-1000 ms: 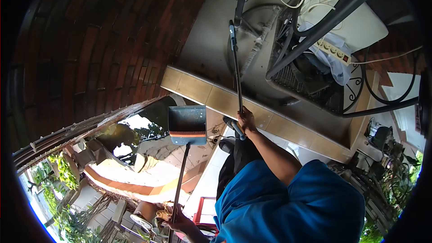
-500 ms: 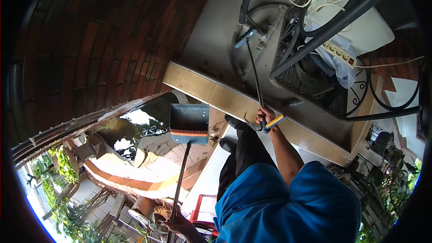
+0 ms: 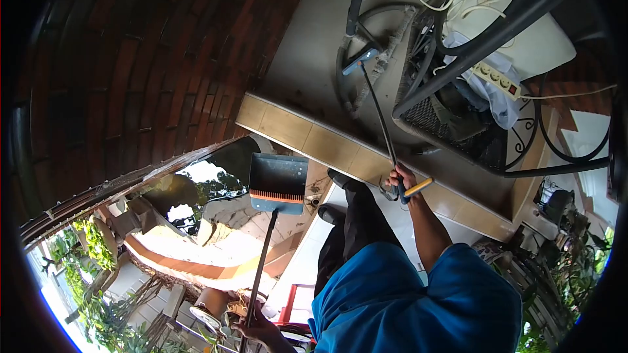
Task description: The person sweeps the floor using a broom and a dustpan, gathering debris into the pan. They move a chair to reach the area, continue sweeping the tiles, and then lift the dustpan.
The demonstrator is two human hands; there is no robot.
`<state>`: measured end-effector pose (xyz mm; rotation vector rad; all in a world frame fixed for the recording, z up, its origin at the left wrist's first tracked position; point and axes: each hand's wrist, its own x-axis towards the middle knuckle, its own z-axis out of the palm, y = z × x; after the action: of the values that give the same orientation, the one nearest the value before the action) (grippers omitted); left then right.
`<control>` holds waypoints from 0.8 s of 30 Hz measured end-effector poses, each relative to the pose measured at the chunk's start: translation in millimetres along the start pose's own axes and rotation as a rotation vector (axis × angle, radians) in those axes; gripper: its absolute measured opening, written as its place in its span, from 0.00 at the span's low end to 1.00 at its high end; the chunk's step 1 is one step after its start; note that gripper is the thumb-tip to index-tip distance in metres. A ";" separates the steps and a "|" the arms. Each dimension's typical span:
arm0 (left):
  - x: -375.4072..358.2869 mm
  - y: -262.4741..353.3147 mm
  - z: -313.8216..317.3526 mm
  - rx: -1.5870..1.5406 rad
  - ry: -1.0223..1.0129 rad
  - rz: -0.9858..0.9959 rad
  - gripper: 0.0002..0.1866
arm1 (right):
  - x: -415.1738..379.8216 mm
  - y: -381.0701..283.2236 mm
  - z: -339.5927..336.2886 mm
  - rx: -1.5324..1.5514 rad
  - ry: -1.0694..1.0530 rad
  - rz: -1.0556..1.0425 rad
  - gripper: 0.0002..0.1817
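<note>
Right hand [image 3: 401, 176]: closed firmly around the dark pole of a broom [image 3: 379, 110], near its lower end in view, with a yellow-and-grey grip [image 3: 418, 187] jutting out across the wrist.
Broom head [image 3: 360, 62]: blue, at the far end of the pole, over the grey floor [image 3: 307, 59] of a raised step, just beside a round-based metal stand [image 3: 395, 38]; contact with the floor hard to tell.
Left hand [image 3: 260, 330]: wrapped around the long handle [image 3: 263, 258] of a dustpan [image 3: 278, 206], low in view.
Dustpan: dark, with a row of orange teeth across the front of the handle side; lifted or resting, cannot tell.
Step edge [image 3: 327, 147]: faced in tan tiles, slanting between dustpan and broom head.
Shoes [image 3: 332, 214]: dark, close below the step edge, right of the dustpan.
Right of the broom: dark woven seat [image 3: 425, 116], with a power strip [image 3: 495, 80], white cables [image 3: 471, 10] and a pale plastic bag [image 3: 504, 112] nearby.
Far left: brick wall [image 3: 131, 78], above green plants [image 3: 98, 248].
</note>
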<state>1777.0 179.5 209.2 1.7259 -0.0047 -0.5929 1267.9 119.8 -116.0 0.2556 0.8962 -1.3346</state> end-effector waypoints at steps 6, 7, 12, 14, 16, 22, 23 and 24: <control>-7.2 2.4 17.4 0.077 -0.061 0.063 0.27 | -37.3 3.8 -65.2 -0.337 0.101 0.098 0.28; -16.8 8.4 34.3 0.021 -0.052 0.054 0.27 | -23.4 14.1 -110.0 -0.526 0.062 0.056 0.29; -0.9 10.4 26.9 0.231 -0.087 0.112 0.26 | -54.9 -16.4 -28.8 -0.039 0.152 0.185 0.34; 14.6 5.3 14.8 0.497 -0.112 0.184 0.27 | -57.2 -10.8 -18.2 -0.173 0.000 0.236 0.37; 27.3 3.2 2.1 0.840 -0.136 0.281 0.28 | -53.8 -0.5 -12.0 -0.268 -0.097 0.337 0.39; 51.2 -0.6 -16.7 2.055 -0.037 0.800 0.33 | -27.8 31.2 -24.2 -0.914 0.119 0.548 0.40; 53.9 -1.0 -20.4 2.161 -0.027 0.875 0.34 | -24.9 35.9 -25.2 -1.139 0.125 0.569 0.40; 56.7 -3.1 -20.7 2.219 -0.033 0.927 0.35 | -18.4 41.5 -29.9 -1.008 -0.020 0.579 0.39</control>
<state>1833.2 181.3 187.2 3.2036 -2.0184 0.4849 1293.9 163.0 -136.3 -0.2744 1.2471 -0.2595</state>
